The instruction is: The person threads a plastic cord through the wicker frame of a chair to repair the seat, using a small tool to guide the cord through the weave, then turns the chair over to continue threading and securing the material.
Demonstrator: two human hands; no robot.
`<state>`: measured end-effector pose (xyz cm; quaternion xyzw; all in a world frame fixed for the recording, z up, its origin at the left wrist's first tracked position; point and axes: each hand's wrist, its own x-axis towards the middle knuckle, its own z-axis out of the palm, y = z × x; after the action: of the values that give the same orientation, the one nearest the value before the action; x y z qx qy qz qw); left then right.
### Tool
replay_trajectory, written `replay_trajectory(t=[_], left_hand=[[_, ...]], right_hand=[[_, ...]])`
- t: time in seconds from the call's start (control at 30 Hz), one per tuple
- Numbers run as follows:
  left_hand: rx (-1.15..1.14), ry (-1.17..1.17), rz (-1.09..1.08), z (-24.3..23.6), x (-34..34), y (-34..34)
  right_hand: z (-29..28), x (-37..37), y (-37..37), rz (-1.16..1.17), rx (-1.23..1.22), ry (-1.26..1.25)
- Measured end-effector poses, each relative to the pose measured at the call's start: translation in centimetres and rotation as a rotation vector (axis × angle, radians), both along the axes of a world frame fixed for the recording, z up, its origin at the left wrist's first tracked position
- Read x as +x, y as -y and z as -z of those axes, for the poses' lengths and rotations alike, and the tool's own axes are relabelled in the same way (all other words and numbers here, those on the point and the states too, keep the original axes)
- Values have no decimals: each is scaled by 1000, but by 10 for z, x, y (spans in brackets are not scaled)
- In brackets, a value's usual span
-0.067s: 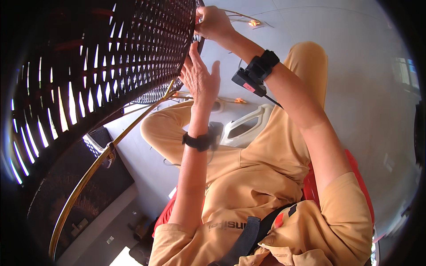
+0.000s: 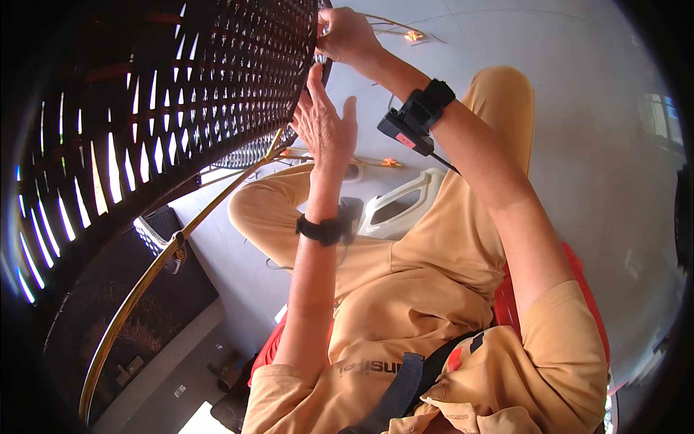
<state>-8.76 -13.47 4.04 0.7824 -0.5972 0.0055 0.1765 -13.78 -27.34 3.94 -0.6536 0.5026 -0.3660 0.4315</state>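
A large dark brown woven wicker piece (image 2: 217,87) fills the upper left, with light coming through its gaps. At the right edge of its weave, my right hand (image 2: 350,36) is closed with fingers curled inward. Whatever it pinches there is hidden by the fingers. Just below, my left hand (image 2: 325,126) lies against the same edge, its thumb standing apart and its fingers stretched out along the weave. The tips of some left fingers are out of sight at the wicker. A gold-coloured metal rod (image 2: 155,271) curves down from beneath the wicker.
Black straps with small devices sit on both wrists, and a cable (image 2: 446,165) runs from the right one. A white plastic frame-like object (image 2: 405,206) lies between my legs. I sit on a red seat (image 2: 507,300). Thin rods with orange-lit ends (image 2: 391,163) reach over the grey floor.
The wicker and my left hand have shifted very slightly. Both hands keep their places at the woven edge.
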Motion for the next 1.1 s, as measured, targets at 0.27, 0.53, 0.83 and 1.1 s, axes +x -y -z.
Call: replay_trajectory(t=[0.27, 0.53, 0.83, 1.1], left_hand=[[-5, -45, 132, -9, 14, 8], [4, -123, 200, -15, 12, 16], [115, -259, 212, -8, 23, 22], [124, -307, 145, -5, 22, 33]], right_hand=[[-9, -24, 5, -256, 79, 172], [-7, -32, 9, -269, 76, 208], [-9, -33, 5, -249, 64, 206], [18, -29, 13, -226, -133, 214]])
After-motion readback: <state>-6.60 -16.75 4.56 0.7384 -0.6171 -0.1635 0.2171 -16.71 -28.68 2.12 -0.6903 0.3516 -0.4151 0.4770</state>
